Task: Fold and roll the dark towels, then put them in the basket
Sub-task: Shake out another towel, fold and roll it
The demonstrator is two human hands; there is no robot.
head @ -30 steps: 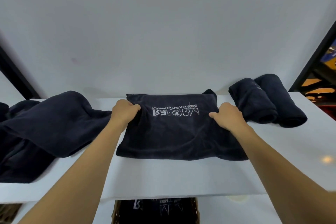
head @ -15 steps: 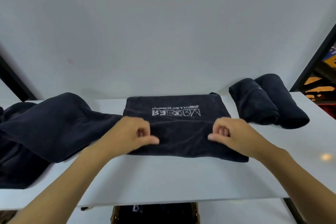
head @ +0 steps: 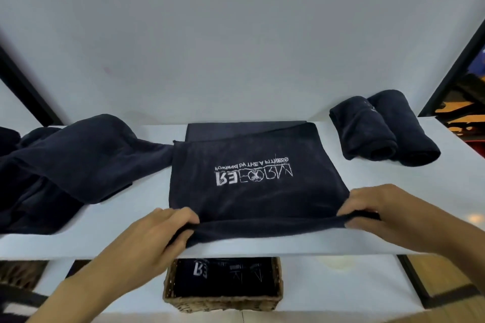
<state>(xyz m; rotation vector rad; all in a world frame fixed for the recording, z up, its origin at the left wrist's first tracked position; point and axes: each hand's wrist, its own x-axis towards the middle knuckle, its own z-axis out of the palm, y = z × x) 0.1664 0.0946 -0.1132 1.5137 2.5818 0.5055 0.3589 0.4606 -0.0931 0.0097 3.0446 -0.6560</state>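
A dark folded towel (head: 257, 191) with white upside-down lettering lies in the middle of the white shelf (head: 131, 233). Its near edge is lifted slightly off the surface. My left hand (head: 160, 231) pinches the near left corner of that edge, and my right hand (head: 380, 210) pinches the near right corner. Under the shelf stands a wicker basket (head: 223, 304) that holds rolled dark towels (head: 225, 273) with white lettering.
A heap of loose dark towels (head: 65, 165) covers the shelf's left part. Two rolled dark towels (head: 383, 131) lie at the back right. A white wall rises right behind the shelf. Black frame posts (head: 451, 65) stand at both sides.
Both hands moved from the towel's far corners to its near edge and took hold of it. The towel now lies closer to the shelf's front, with its near edge raised.
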